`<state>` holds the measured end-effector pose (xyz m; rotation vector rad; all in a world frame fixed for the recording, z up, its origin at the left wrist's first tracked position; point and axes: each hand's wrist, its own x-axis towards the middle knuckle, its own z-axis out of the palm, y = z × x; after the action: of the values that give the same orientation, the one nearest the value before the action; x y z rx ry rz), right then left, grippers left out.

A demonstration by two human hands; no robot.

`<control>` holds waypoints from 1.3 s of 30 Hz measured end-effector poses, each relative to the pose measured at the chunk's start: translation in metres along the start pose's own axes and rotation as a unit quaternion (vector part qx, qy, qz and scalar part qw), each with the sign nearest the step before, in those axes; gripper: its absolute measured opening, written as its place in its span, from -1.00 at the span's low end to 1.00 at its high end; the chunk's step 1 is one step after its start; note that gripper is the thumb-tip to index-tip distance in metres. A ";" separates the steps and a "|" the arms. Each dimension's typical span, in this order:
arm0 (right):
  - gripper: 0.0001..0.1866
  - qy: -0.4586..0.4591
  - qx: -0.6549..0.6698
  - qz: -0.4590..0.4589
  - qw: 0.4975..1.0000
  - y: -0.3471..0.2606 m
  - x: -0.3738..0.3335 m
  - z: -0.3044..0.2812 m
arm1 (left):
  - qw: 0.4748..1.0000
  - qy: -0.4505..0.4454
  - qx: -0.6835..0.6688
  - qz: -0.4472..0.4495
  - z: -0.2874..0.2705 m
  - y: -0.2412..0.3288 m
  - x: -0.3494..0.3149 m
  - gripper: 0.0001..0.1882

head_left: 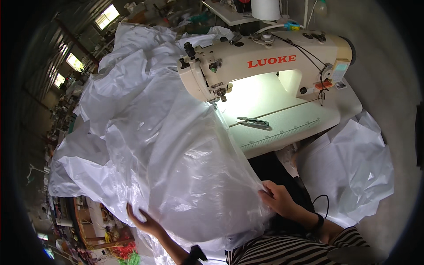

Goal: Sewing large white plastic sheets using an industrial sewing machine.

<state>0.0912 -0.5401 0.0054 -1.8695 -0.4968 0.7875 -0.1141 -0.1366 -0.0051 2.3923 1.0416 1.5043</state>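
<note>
A big heap of white translucent plastic sheeting covers the left side of the sewing table and hangs down to my lap. Its right edge runs up to the presser foot of a cream sewing machine. At that edge near my lap, my right hand pinches the sheeting between thumb and fingers. My left hand lies against the lower left part of the sheeting, thumb and fingers apart. Small thread snips rest on the machine bed, right of the needle.
More white sheeting hangs at the right of the table. A ruler scale runs along the bed's front edge. A white thread cone stands behind the machine. Red and green strands lie low on the left, beside a wooden frame.
</note>
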 end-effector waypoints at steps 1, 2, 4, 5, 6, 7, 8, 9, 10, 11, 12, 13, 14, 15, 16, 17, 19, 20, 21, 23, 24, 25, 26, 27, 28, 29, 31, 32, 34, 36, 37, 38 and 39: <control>-0.63 0.037 0.019 -0.051 0.998 -0.007 -0.008 0.000 | 0.993 0.068 0.089 -0.028 -0.024 -0.037 -0.037 -0.58; -0.63 0.038 0.018 -0.050 0.998 -0.012 -0.011 -0.004 | 0.977 0.090 0.118 -0.152 -0.041 -0.050 -0.074 -0.55; -0.58 0.065 0.113 -0.058 0.990 -0.020 -0.017 -0.008 | 0.881 0.145 -0.026 -0.449 -0.060 -0.090 -0.155 -0.44; -0.54 0.083 0.122 -0.117 0.982 -0.006 -0.011 -0.001 | 0.793 0.102 -0.319 -0.509 -0.057 -0.100 -0.191 -0.39; -0.54 0.081 0.121 -0.118 0.982 -0.008 -0.011 -0.001 | 0.792 0.104 -0.319 -0.510 -0.059 -0.123 -0.208 -0.39; -0.53 0.073 0.123 -0.110 0.984 -0.010 -0.014 -0.002 | 0.793 0.106 -0.316 -0.510 -0.057 -0.127 -0.213 -0.39; -0.52 0.066 0.126 -0.102 0.985 -0.013 -0.016 -0.003 | 0.794 0.108 -0.313 -0.510 -0.056 -0.131 -0.218 -0.40; -0.52 0.066 0.124 -0.102 0.985 -0.015 -0.018 -0.004 | 0.795 0.111 -0.310 -0.509 -0.056 -0.135 -0.222 -0.40; -0.47 0.030 0.118 -0.071 0.990 -0.018 -0.019 -0.007 | 0.797 0.114 -0.306 -0.508 -0.058 -0.140 -0.226 -0.40; -0.42 -0.003 0.109 -0.039 0.993 -0.020 -0.019 -0.011 | 0.797 0.116 -0.305 -0.508 -0.053 -0.138 -0.228 -0.40; -0.42 -0.002 0.106 -0.040 0.994 -0.019 -0.022 -0.009 | 0.798 0.118 -0.303 -0.507 -0.049 -0.136 -0.229 -0.40; -0.37 -0.018 0.089 -0.042 0.995 -0.014 -0.026 -0.004 | 0.799 0.123 -0.302 -0.505 -0.042 -0.133 -0.229 -0.40; -0.32 -0.033 0.072 -0.044 0.996 -0.010 -0.031 0.003 | 0.801 0.126 -0.300 -0.502 -0.039 -0.131 -0.226 -0.41; -0.25 -0.070 0.097 0.004 0.993 0.000 -0.030 0.008 | 0.803 0.130 -0.297 -0.500 -0.036 -0.131 -0.224 -0.41; -0.25 -0.069 0.102 0.006 0.992 -0.002 -0.030 0.010 | 0.808 0.128 -0.290 -0.496 -0.041 -0.134 -0.221 -0.41; -0.26 -0.082 0.122 0.001 0.989 -0.006 -0.029 0.011 | 0.813 0.126 -0.282 -0.493 -0.046 -0.138 -0.218 -0.41; -0.29 -0.079 0.119 -0.040 0.989 -0.004 -0.019 0.014 | 0.824 0.121 -0.265 -0.487 -0.058 -0.145 -0.214 -0.41; -0.29 -0.081 0.120 -0.037 0.989 -0.002 -0.014 0.006 | 0.826 0.122 -0.257 -0.486 -0.061 -0.144 -0.216 -0.42; -0.29 -0.100 0.125 0.007 0.987 -0.001 -0.010 -0.002 | 0.829 0.124 -0.249 -0.486 -0.064 -0.143 -0.219 -0.42; -0.24 -0.063 0.121 -0.004 0.991 0.010 -0.006 -0.002 | 0.833 0.127 -0.237 -0.485 -0.067 -0.140 -0.224 -0.42; -0.24 -0.063 0.119 -0.003 0.991 0.007 -0.005 -0.002 | 0.834 0.128 -0.232 -0.484 -0.067 -0.138 -0.225 -0.42; -0.24 -0.010 0.068 -0.037 0.997 -0.001 -0.001 0.003 | 0.837 0.130 -0.225 -0.482 -0.071 -0.139 -0.226 -0.42; -0.24 0.044 0.015 -0.071 0.996 -0.011 0.004 0.008 | 0.840 0.132 -0.218 -0.480 -0.073 -0.140 -0.225 -0.43; -0.22 0.078 -0.058 -0.132 0.986 -0.020 0.009 0.013 | 0.842 0.133 -0.212 -0.478 -0.075 -0.141 -0.224 -0.43; -0.22 0.079 -0.057 -0.132 0.986 -0.023 0.015 0.015 | 0.845 0.134 -0.208 -0.475 -0.077 -0.142 -0.221 -0.43; -0.22 0.065 -0.077 -0.106 0.989 -0.022 0.022 0.018 | 0.847 0.134 -0.203 -0.472 -0.077 -0.143 -0.219 -0.43; -0.34 0.066 0.013 -0.119 0.991 -0.009 0.031 0.024 | 0.853 0.137 -0.195 -0.465 -0.078 -0.145 -0.212 -0.43; -0.34 0.067 0.014 -0.119 0.991 -0.007 0.030 0.021 | 0.855 0.138 -0.191 -0.462 -0.077 -0.146 -0.209 -0.44; -0.46 0.112 0.074 -0.118 0.984 -0.009 0.024 0.015 | 0.859 0.143 -0.175 -0.460 -0.085 -0.147 -0.211 -0.44; -0.52 0.094 0.143 -0.026 0.985 -0.018 0.014 0.005 | 0.862 0.143 -0.165 -0.457 -0.086 -0.145 -0.210 -0.44; -0.52 0.111 0.152 -0.034 0.982 -0.015 0.013 0.005 | 0.864 0.142 -0.161 -0.455 -0.085 -0.146 -0.207 -0.44; -0.53 0.127 0.160 -0.043 0.978 -0.012 0.013 0.005 | 0.867 0.141 -0.156 -0.452 -0.085 -0.146 -0.204 -0.45; -0.51 0.144 0.071 -0.105 0.981 -0.006 0.016 0.005 | 0.869 0.141 -0.152 -0.449 -0.085 -0.147 -0.201 -0.45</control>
<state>0.0987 -0.5244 0.0044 -1.7287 -0.4329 0.3932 -0.3088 -0.1695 -0.1784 1.1732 1.5255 1.4712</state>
